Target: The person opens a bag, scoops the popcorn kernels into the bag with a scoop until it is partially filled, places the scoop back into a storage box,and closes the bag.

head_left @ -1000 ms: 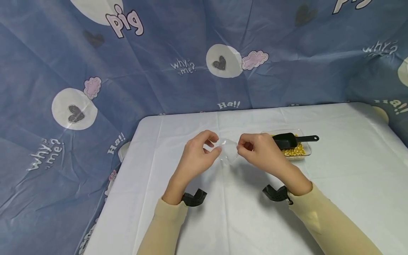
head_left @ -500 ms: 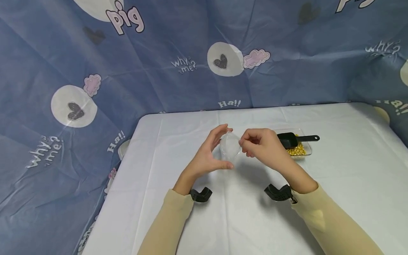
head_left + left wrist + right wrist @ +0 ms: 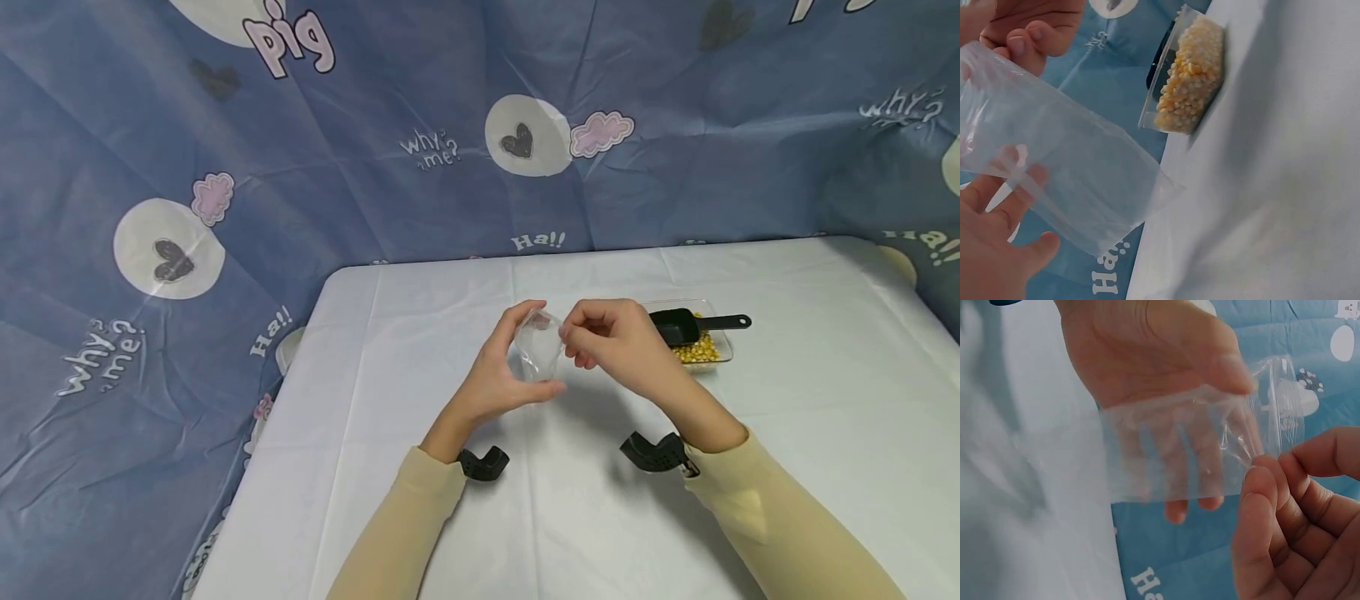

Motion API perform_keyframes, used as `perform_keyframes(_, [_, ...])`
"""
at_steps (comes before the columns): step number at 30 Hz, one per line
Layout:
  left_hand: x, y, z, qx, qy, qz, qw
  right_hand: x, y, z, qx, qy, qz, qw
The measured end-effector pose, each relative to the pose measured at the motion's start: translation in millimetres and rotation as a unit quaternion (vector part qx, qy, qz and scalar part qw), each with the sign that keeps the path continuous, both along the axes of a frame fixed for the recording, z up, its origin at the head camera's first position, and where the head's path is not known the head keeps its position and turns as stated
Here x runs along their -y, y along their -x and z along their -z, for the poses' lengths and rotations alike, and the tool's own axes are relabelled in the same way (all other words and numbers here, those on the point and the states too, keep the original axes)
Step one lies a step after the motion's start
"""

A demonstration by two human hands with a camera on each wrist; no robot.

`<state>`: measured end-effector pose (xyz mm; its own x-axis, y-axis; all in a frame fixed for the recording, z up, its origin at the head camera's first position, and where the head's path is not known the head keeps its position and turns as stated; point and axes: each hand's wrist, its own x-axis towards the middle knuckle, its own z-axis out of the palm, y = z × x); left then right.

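A clear plastic zip bag hangs between my two hands over the table. My right hand pinches the bag's edge near its mouth between thumb and fingertips, as the right wrist view shows. My left hand is spread round the other side of the bag. Its fingers reach out fairly straight behind the see-through film, and the thumb lies along the upper edge. In the left wrist view nothing shows inside the bag.
A clear box of yellow corn kernels stands just beyond my right hand. Across it rests a black scoop, its handle pointing right. A white cloth covers the table, and a blue printed curtain hangs behind.
My left hand has moved right and spread its fingers round the bag. My right hand keeps its pinch on the edge, shifted slightly. The box and scoop stay put.
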<state>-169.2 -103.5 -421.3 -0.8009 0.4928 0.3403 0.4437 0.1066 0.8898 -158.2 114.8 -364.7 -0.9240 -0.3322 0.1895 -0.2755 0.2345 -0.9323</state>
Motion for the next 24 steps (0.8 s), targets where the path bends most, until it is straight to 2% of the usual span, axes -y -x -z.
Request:
perform_keyframes(4, [-1.3,-0.6,0.5,0.001,-0.017,-0.006,0.9998,0.0,-1.2,-0.9,-0.007,0.004,-0.001,1.0000])
perform_keyframes(11, [-3.3,-13.7,-24.2,0.003,-0.042,0.021,0.9989,1.2,-1.3,-0.8,-0.015,0.015,-0.012,0.9997])
perform_keyframes(14, [-4.1,-14.8,-28.1,0.005,-0.058,0.025,0.9980,2.9,-1.4,-1.0,-0.015,0.014,-0.016,0.9997])
perform_keyframes(19, [-4.5,-6.9,-14.2,-0.003,-0.085,0.024,0.9961,4.1,-2.1,-0.2,-0.013,0.004,-0.011,0.9998])
perform_keyframes(21, [-3.9,-3.8,-6.8,0.011,-0.090,0.023,0.9956,3.7,-2.1,0.7,-0.014,0.001,-0.008,0.9999])
perform_keyframes(24, [-3.2,-2.4,-1.9,0.023,-0.090,0.019,0.9955,3.2,-1.4,2.1,-0.016,0.003,-0.006,0.9998])
